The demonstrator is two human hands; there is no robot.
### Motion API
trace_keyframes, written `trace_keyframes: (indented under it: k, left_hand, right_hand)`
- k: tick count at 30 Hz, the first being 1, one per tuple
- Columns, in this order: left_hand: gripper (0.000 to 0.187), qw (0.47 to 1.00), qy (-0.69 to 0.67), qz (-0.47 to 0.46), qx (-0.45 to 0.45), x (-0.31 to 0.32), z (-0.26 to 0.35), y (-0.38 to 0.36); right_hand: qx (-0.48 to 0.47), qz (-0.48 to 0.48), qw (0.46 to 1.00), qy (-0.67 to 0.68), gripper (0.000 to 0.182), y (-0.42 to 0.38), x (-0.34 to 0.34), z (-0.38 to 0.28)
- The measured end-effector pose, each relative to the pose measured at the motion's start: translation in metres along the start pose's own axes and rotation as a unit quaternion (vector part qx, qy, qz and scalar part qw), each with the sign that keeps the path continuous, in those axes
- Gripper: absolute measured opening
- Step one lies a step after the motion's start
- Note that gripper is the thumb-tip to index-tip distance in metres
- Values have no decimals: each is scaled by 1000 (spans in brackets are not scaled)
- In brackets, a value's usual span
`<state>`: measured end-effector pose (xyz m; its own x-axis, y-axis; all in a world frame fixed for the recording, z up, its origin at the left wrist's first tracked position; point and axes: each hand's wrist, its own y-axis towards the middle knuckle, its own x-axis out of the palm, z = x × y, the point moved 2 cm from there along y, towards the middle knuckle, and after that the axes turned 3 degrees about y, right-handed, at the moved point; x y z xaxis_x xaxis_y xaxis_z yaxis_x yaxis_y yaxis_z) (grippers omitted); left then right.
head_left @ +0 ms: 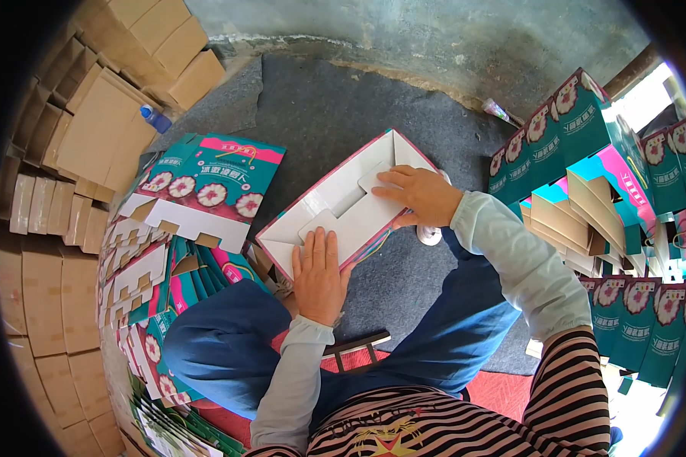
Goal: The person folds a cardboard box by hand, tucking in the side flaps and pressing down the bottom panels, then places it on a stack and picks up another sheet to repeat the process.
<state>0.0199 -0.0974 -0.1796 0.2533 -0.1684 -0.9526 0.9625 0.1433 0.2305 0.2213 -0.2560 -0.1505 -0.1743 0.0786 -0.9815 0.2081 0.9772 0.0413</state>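
Note:
An opened-out printed carton with its white inner flaps facing up lies tilted in front of me, above my knees. Flat on its lower left flap rests my left hand, fingers extended, thumb at the near edge. My right hand lies over the upper right flap with fingers spread and its thumb by the carton's near edge. Between the hands a slot shows where the two flaps meet. Part of a yellow cord is visible along the carton's near side.
Flat printed cartons are piled at my left. Brown boxes are stacked on the far left, near a blue bottle. Standing green cartons line the right side. A grey mat reaches the wall. A white round object sits beside my right hand.

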Motion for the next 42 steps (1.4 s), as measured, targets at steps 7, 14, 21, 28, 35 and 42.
trace_keyframes:
  k: [7,14,21,28,35,42]
  left_hand:
    - [57,1000,-5,-20,13,4,-2,0]
    - [53,999,-35,-21,21,2,-3,1]
    - [46,945,-180,202,-186,-20,-46,-13]
    - [95,424,-733,-180,-500,63,-140,-15]
    - [67,433,-774,-167,-430,47,-122,-6]
    - [61,668,-722,40,-174,9,-107,5]
  right_hand:
    - [4,-81,996,35,65,4,3,7]
    - [12,-57,995,84,59,4,10,14]
    - [190,173,944,209,40,-9,-20,38]
    - [491,74,612,615,46,0,37,108]
    - [351,69,517,777,46,-20,48,125]
    - [358,140,539,749,52,-51,1,108]
